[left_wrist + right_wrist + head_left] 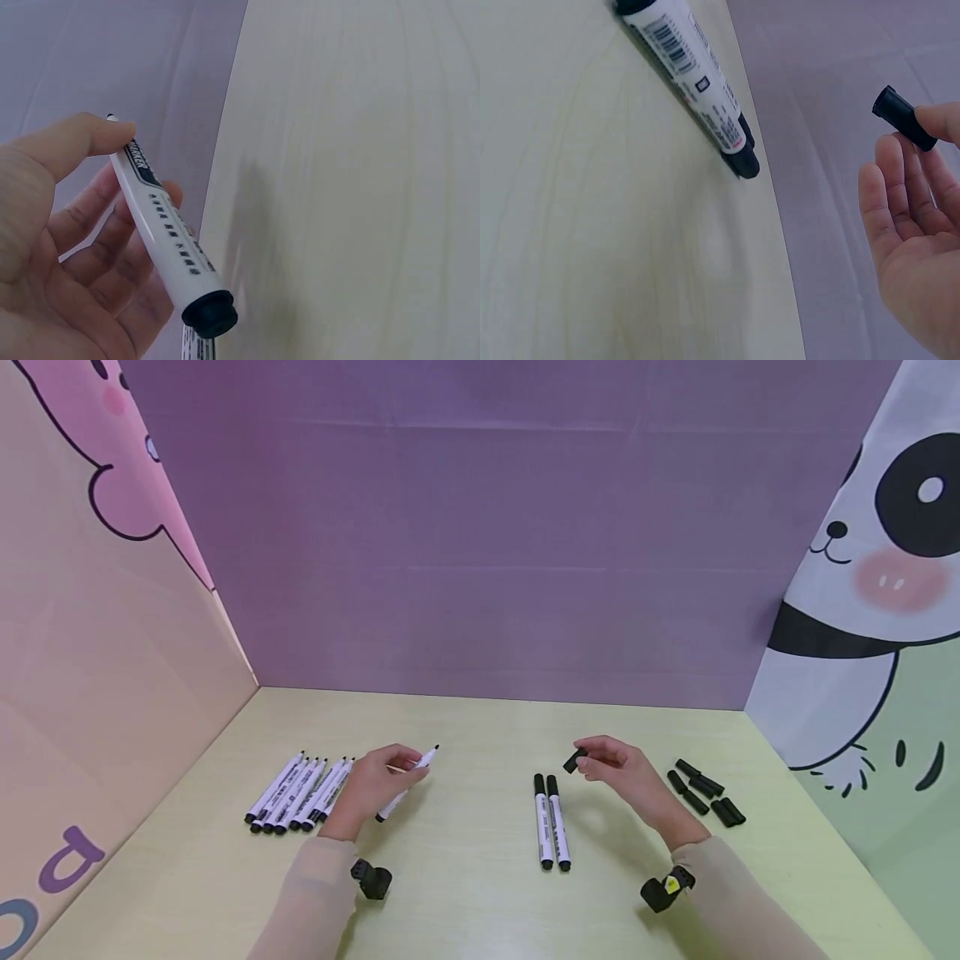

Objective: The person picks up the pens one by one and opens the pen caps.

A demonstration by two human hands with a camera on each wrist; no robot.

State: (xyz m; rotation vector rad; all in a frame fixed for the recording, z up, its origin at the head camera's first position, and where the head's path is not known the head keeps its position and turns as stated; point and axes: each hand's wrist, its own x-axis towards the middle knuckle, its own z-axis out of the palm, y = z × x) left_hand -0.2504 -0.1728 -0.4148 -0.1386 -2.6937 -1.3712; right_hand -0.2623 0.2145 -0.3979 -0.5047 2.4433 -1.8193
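Note:
My left hand point(382, 781) pinches a white marker point(169, 225) between thumb and fingers, its bare black tip pointing up and away. The marker's black end plug point(211, 313) faces the left wrist camera. On the right, my right hand point(618, 768) holds a black marker cap point(904, 118) between thumb and fingertips, its open end turned outward. Between the hands, two capped markers point(556, 827) lie side by side on the table. Just left of my left hand is a row of several uncapped markers point(288, 797), partly hidden by that hand.
Several loose black caps point(693, 789) lie on the pale wooden table point(465, 893) to the right of my right hand. A purple panel point(480, 560) stands along the table's back edge. Printed side panels rise at left and right.

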